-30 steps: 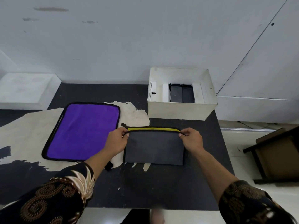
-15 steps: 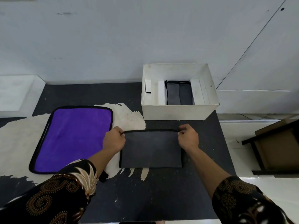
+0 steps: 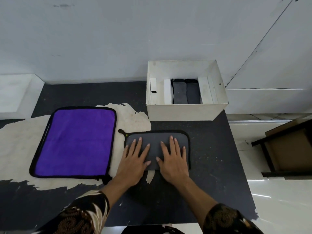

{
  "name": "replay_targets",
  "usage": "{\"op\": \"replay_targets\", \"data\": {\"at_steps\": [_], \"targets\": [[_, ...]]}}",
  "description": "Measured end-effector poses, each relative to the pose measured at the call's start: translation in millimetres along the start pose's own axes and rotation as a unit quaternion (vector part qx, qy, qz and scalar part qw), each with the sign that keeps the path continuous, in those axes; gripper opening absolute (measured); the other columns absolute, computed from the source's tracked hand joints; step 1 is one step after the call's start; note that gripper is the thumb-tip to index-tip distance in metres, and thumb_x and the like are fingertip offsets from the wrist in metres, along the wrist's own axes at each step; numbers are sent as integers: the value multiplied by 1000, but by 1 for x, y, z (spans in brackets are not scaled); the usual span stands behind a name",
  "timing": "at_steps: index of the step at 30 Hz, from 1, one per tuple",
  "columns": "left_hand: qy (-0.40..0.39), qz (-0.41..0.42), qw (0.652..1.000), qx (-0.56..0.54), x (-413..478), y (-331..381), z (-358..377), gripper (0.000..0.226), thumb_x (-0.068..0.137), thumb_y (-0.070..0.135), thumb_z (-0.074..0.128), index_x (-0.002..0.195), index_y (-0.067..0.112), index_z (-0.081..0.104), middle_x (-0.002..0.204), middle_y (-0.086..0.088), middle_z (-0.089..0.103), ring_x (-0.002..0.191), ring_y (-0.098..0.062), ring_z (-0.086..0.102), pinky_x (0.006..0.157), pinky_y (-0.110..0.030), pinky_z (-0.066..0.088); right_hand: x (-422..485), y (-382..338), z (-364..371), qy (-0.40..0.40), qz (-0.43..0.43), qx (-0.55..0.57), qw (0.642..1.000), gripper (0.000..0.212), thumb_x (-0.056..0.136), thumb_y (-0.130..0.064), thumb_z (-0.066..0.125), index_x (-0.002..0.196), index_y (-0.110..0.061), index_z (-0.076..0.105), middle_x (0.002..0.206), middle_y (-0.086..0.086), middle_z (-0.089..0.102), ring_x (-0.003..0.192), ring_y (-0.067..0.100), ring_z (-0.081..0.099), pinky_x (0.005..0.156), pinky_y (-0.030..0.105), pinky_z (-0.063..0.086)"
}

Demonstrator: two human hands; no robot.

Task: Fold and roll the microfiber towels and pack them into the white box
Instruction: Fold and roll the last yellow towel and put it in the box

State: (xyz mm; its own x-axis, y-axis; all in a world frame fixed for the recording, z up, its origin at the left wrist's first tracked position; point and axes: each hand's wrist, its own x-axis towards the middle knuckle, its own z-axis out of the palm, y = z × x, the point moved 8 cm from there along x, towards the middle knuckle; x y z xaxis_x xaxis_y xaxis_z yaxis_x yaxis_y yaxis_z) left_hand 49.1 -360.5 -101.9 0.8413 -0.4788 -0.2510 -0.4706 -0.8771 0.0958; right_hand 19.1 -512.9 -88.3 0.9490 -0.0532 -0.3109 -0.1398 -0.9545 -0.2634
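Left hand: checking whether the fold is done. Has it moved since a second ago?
Yes. The left hand drew back from the grey towel's far edge, away from the white box, now flat on the towel.

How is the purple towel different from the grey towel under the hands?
The purple towel is vivid purple; the grey towel is dark grey. The purple towel covers a bigger patch of table than the grey towel. The left hand and right hand press flat on the grey towel; the purple towel lies untouched. Both lie flat and have black edging.
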Motion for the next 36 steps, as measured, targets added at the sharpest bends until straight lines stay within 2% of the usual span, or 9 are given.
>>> {"op": "replay_targets", "data": {"at_steps": [3,7,10,13,15,19,26,30,36], "targets": [[-33,-40,998,19,-1,-23,2,88,88,76,10,153,23,-18,158,-11,-29,147,-28,-22,117,-48,-7,-2,24,3,4,22,-31,999,72,97,-66,16,155,-31,-10,160,8,-26,147,25,-24,117,56,-11],[-49,-41,998,28,-5,-28,1,91,86,77,4,152,19,-21,157,-12,-31,146,-27,-25,119,-47,-8,-7,43,0,14,48,-49,998,71,97,-65,9,153,-29,-16,159,7,-28,145,23,-28,117,58,-10],[8,-86,996,-31,-11,-25,-9,83,95,64,30,156,17,0,163,-16,-3,150,-34,3,120,-47,12,-9,44,-4,24,68,-17,997,70,100,-58,23,156,-24,0,163,12,-14,149,29,-15,119,56,-4],[118,-234,956,-134,-30,-36,-31,70,91,39,61,147,14,26,139,-15,43,123,-30,46,99,-43,46,-21,55,-29,104,178,46,977,64,94,-43,53,147,-16,30,153,19,26,137,37,30,110,53,30],[115,-308,925,-193,-38,-42,-30,65,90,32,65,141,12,31,130,-15,48,112,-30,51,88,-42,49,-28,62,-37,123,228,63,964,56,89,-35,62,135,-13,39,135,16,44,120,35,46,97,48,40],[49,-371,884,-280,-34,-48,-22,48,91,28,64,128,8,40,122,-15,49,96,-29,57,75,-41,51,-32,73,-31,71,295,131,944,45,91,-37,59,121,-12,40,123,14,57,113,35,55,92,45,42],[-55,-373,862,-338,-27,-52,-13,18,96,23,56,96,5,57,94,-12,62,73,-18,55,62,-28,47,-35,93,-28,2,365,232,901,37,88,-38,64,111,-10,63,114,10,67,104,30,64,89,39,51],[-45,-338,880,-330,-40,-42,-9,22,97,30,53,100,9,59,96,-7,62,83,-21,59,68,-32,51,-51,106,-28,-14,345,250,905,32,90,-34,61,106,-7,67,108,10,68,97,28,65,70,30,45],[-6,-305,889,-340,-76,-1,0,21,91,32,64,98,12,60,93,-1,62,86,-18,57,66,-29,41,-94,137,-27,13,335,218,917,33,93,-33,61,112,-6,64,116,13,65,109,34,60,80,33,46]]}}
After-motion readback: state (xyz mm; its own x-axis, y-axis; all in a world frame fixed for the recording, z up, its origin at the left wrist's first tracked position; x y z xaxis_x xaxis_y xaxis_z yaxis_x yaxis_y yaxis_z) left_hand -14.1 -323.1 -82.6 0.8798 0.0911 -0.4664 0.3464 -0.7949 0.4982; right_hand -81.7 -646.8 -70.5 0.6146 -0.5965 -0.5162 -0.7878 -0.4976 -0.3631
